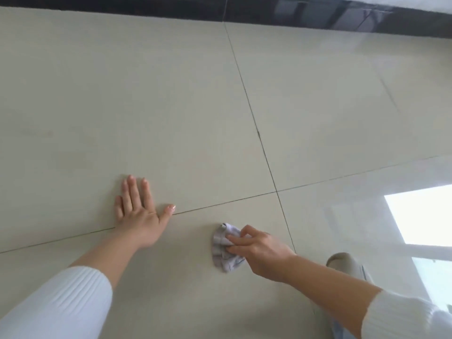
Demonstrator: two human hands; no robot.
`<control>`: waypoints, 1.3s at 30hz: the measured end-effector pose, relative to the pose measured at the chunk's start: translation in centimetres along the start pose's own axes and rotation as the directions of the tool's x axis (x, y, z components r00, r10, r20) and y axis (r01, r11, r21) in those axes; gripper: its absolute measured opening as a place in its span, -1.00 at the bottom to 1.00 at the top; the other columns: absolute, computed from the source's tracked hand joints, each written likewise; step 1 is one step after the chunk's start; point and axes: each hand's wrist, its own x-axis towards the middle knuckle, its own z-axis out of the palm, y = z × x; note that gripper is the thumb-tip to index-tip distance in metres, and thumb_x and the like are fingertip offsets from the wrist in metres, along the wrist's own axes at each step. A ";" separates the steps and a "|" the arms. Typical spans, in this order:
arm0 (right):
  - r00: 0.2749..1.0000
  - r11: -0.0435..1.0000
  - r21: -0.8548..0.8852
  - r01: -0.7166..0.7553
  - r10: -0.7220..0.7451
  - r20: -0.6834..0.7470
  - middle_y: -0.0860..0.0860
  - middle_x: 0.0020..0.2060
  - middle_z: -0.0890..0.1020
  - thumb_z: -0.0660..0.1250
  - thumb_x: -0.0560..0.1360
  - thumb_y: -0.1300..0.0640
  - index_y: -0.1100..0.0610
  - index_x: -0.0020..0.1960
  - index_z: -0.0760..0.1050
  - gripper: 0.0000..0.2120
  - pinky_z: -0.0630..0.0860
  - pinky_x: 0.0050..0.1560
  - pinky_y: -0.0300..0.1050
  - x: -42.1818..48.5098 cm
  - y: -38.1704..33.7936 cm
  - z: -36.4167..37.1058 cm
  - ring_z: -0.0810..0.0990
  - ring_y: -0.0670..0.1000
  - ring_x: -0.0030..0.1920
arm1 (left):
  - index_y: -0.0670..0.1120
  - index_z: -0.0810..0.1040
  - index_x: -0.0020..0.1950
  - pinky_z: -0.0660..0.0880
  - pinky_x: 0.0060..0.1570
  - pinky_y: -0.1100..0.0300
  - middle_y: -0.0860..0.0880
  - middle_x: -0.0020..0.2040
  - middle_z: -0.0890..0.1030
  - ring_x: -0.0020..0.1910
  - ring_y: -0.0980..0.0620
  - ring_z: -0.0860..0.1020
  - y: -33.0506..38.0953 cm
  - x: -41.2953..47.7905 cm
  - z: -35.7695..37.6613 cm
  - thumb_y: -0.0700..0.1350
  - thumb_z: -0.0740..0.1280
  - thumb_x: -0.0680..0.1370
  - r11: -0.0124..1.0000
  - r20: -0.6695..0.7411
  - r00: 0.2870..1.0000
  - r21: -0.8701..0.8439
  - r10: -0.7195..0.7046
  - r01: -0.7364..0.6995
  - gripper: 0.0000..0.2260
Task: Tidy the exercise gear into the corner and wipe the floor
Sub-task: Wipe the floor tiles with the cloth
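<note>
Sleeves (61, 302) pushed back, your left hand (139, 216) lies flat and open on the floor (171, 94); your right hand (261, 250) grips the cloth (223, 259) against it: overlap strokes, press evenly

**Looks like a room in a home**

From my feed I see an indoor living space, most likely a home. The floor (171, 94) is laid with big, pale beige tiles, polished enough to shine, with thin dark grout lines (247, 99) crossing between them. A glossy black skirting (146, 11) runs along the far edge, and a strip of light wall (435, 1) shows above it at the top right. On the right the tiles mirror a bright window (420, 214) with its frame bars, so daylight comes in from that side. A soft beige slipper (347, 265) at the lower right is indoor footwear, which suits a home. I cannot tell which room it is.
</note>
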 end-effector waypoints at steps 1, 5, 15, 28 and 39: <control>1.000 0.999 -0.042 0.019 -0.019 0.006 -0.09 0.12 0.62 0.46 0.13 0.43 0.02 0.05 0.63 -0.45 0.56 -0.37 -0.17 -0.1 0.1 -0.4 0.57 0.06 -0.15 | -0.14 -0.43 0.49 -0.36 0.44 -0.04 -0.17 0.46 -0.49 0.44 -0.09 -0.49 0.0 -0.1 -0.1 0.33 -0.08 0.55 1.000 0.000 1.000 0.002 0.006 -0.006 -0.19; 0.991 0.983 -0.149 -0.111 0.099 -0.088 0.04 0.20 0.59 0.39 0.18 0.49 0.12 0.18 0.56 -0.39 0.58 -0.34 -0.09 0.0 4.0 -2.5 0.57 0.13 -0.20 | -0.14 -0.42 0.49 -0.33 0.46 -0.05 -0.17 0.46 -0.49 0.45 -0.11 -0.47 -0.4 0.1 0.1 0.32 -0.07 0.55 1.000 -0.024 1.000 -0.003 0.017 -0.017 -0.19; 0.612 0.669 0.245 -0.702 0.742 -0.273 -0.12 0.37 0.40 0.09 0.60 0.20 0.00 0.39 0.35 -0.62 0.37 0.15 -0.05 11.9 12.1 -3.3 0.27 0.10 0.12 | -0.13 -0.45 0.48 -0.34 0.43 -0.03 -0.17 0.47 -0.48 0.46 -0.08 -0.46 -1.2 0.9 1.8 0.34 -0.12 0.53 0.999 -0.132 0.991 0.027 0.023 -0.020 -0.20; 0.955 0.938 0.180 0.296 -0.293 -0.042 -0.01 0.39 0.43 0.26 0.30 0.40 0.08 0.34 0.46 -0.37 0.53 0.10 0.02 3.0 -5.8 5.1 0.37 0.13 0.13 | 0.00 -0.28 0.55 -0.25 0.49 0.05 -0.08 0.54 -0.33 0.52 -0.03 -0.33 -4.7 -2.9 4.3 0.30 -0.18 0.56 1.000 -0.323 0.946 0.010 0.003 0.001 -0.33; 0.720 0.755 0.081 -0.650 0.646 -0.254 -0.05 0.47 0.26 0.13 0.58 0.20 -0.02 0.49 0.19 -0.50 0.32 0.07 -0.02 10.3 11.4 -3.0 0.29 0.18 0.17 | -0.03 -0.39 0.51 -0.21 0.50 0.04 -0.16 0.50 -0.42 0.50 -0.08 -0.39 -6.4 -5.4 4.3 0.35 -0.04 0.53 0.991 -0.228 0.965 -0.011 -0.133 0.134 -0.21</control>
